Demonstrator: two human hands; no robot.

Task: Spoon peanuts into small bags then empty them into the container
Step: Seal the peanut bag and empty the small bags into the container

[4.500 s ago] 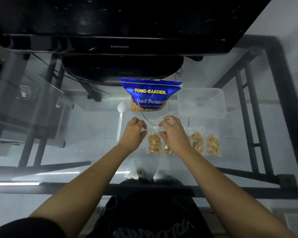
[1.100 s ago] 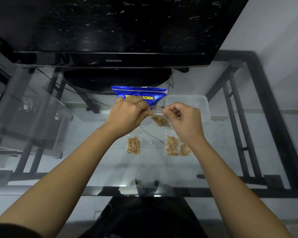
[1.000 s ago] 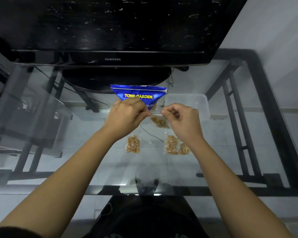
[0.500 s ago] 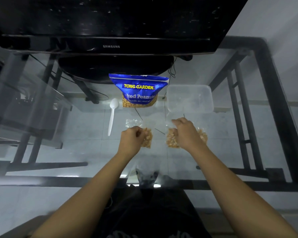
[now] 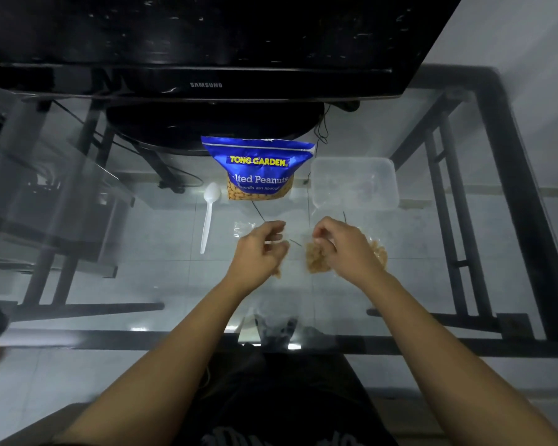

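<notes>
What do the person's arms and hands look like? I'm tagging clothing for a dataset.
Both forearms are bare to beyond the elbow, with no sleeve in view. The left hand and right hand wear no gloves; no watch, bracelet or ring shows. Below is a black garment with pale lettering.

Both bare forearms reach forward, hands low and side by side.

The left hand point(image 5: 261, 251) is loosely curled, fingers bent inward with the thumb up and nothing clearly pinched. The right hand point(image 5: 345, 247) is palm-down, fingers bunched and curled toward the thumb; whether they pinch anything cannot be told. The two hands are near but apart.
</notes>
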